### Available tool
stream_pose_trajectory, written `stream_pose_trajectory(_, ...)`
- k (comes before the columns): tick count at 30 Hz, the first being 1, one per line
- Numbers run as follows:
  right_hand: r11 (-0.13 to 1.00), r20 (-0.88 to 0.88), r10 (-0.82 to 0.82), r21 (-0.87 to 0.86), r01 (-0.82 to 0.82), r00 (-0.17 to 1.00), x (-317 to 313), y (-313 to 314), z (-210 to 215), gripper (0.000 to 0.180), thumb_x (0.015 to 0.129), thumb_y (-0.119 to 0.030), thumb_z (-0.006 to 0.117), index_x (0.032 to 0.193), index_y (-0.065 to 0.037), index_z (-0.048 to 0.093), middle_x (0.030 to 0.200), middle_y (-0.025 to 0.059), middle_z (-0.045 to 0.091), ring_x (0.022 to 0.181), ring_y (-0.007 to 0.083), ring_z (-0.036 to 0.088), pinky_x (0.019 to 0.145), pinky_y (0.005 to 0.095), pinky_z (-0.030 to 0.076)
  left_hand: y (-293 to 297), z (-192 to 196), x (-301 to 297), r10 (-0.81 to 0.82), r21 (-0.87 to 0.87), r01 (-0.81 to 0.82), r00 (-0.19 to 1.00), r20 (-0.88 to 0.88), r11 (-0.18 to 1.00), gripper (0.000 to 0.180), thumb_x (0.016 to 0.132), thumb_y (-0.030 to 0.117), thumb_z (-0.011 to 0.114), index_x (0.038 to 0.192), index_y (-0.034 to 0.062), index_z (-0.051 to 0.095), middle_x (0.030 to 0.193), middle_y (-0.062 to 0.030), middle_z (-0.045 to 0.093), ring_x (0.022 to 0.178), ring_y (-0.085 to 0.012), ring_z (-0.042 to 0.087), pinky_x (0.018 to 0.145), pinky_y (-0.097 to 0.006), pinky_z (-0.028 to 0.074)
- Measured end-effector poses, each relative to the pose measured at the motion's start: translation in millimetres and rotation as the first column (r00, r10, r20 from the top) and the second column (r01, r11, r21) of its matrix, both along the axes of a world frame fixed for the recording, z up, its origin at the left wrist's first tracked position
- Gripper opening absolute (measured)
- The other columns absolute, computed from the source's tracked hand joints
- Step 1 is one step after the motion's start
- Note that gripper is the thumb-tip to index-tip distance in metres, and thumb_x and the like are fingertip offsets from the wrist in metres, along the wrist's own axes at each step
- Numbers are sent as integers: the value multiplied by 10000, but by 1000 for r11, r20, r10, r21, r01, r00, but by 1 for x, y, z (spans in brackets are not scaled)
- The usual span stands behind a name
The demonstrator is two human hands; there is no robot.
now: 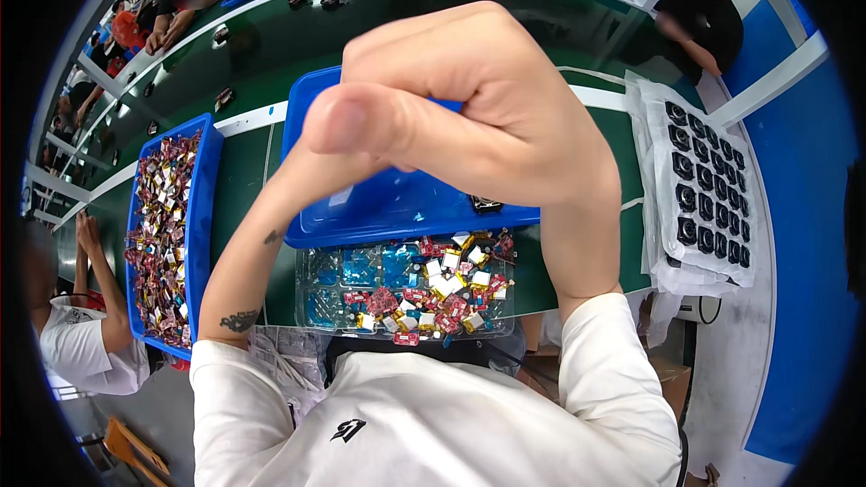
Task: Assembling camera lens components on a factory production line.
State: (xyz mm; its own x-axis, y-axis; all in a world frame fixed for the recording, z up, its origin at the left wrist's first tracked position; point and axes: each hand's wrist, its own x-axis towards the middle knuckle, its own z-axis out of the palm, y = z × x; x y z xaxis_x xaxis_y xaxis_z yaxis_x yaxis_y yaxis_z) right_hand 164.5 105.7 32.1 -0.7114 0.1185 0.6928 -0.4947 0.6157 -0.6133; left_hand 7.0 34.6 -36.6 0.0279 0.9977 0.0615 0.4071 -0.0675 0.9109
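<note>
Both my arms are raised, close to the camera. My right hand (469,95) fills the upper middle with its fingers curled and its thumb pointing left; anything inside it is hidden. My left forearm (257,252) rises from the lower left, and its hand disappears behind the right one, so those fingers cannot be seen. Beneath the hands lies a shallow blue tray (361,225) with a small black part (485,204) at its near right. Nearer to me, a clear plastic compartment tray (311,293) holds a pile of red circuit boards and white-and-yellow parts (442,284).
A long blue bin (203,207) full of similar boards stands at the left. At the right are stacked trays of black parts (708,185) on white sheeting. Across the green table (271,45) lie scattered black pieces, and other people (699,18) sit around it.
</note>
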Motion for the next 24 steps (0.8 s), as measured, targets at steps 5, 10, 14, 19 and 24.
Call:
stream_pose_trajectory(5, 998, -79, -54, 19, 56, 995, -6, -4, -9, 106, 723, -136, 692, 749, -37, 661, 666, 105, 653, 581, 184, 633, 548, 265, 484, -46, -18, 29, -258, 189, 431, 779, -572, 882, 159, 635, 117, 759, 782, 82, 710, 847, -55, 556, 792, -239, 562, 680, -352, 456)
stream_pose_trajectory(10, 991, 185, -88, 115, 67, 979, 6, -7, 7, 258, 648, -250, 773, 739, -37, 659, 552, 62, 567, 518, 143, 572, 494, 244, 434, -59, -47, 35, -140, 183, 415, 637, -758, 891, 129, 669, 136, 726, 765, 66, 675, 814, -49, 522, 799, -238, 546, 660, -373, 447)
stream_pose_trajectory(14, 988, 209, -21, 153, -12, 978, 3, -2, 7, 365, 606, -340, 793, 729, -31, 642, 584, 74, 576, 534, 170, 576, 493, 263, 436, -63, -34, 27, -158, 214, 318, 824, -543, 924, 140, 686, 133, 718, 799, 57, 686, 853, -53, 577, 807, -231, 575, 684, -344, 463)
stream_pose_trajectory(19, 945, 268, -114, 326, 22, 957, 19, 17, 7, 437, 536, -270, 864, 810, -25, 628, 696, 71, 598, 630, 189, 593, 557, 269, 462, -42, 20, 12, -75, 290, 99, 993, -94, 952, 97, 704, 71, 695, 757, 0, 656, 739, -65, 662, 711, -153, 627, 646, -276, 475)
stream_pose_trajectory(24, 990, 322, -135, 88, 112, 937, 19, 17, 10, 216, 712, -43, 695, 891, -8, 580, 757, 114, 673, 666, 173, 670, 603, 266, 533, -35, 55, 5, 8, 228, -50, 983, 182, 972, 71, 810, 31, 652, 817, -39, 638, 824, -73, 658, 740, -114, 605, 698, -247, 484)
